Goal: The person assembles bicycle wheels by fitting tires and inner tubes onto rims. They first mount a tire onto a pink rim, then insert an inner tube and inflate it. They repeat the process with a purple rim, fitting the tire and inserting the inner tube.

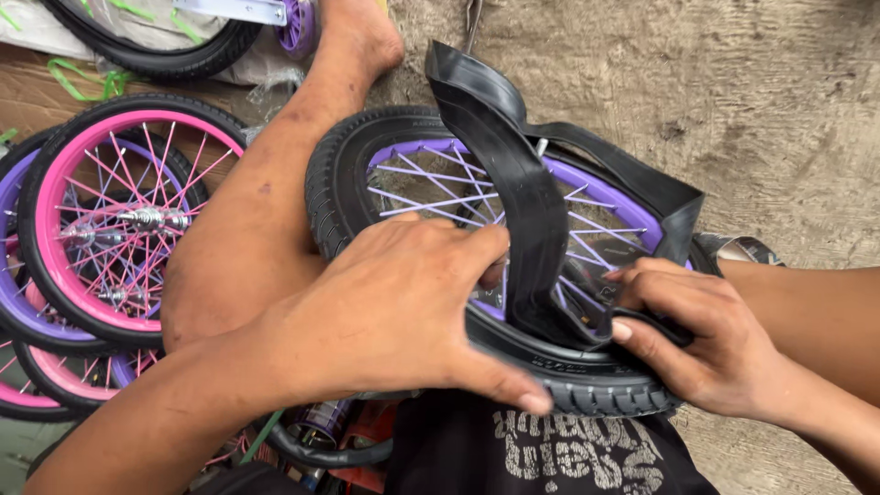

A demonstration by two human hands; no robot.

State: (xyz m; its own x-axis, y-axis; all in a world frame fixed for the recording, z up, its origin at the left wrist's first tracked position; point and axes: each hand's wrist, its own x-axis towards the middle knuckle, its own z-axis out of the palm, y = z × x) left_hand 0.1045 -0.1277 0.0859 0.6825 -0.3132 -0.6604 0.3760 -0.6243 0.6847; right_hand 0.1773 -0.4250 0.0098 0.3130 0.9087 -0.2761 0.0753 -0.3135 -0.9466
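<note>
Left hand [394, 312] clamps the small black rubber tyre on a purple spoked rim [587, 380], fingers curled over its near edge, thumb along the tread. Right hand [706, 344] pinches the limp black rubber inner tube [513, 174] into the tyre. Wheel rests against the person's bare leg [247, 229] on the dirt floor [770, 110]. Pink-rimmed wheels [92, 220] lie stacked left.

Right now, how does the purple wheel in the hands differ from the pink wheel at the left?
The purple wheel is gripped by the left hand and right hand, with a black inner tube sticking out; the pink wheel lies untouched on a stack. Rims and spokes differ in colour: purple against pink. Both carry black tyres.
</note>
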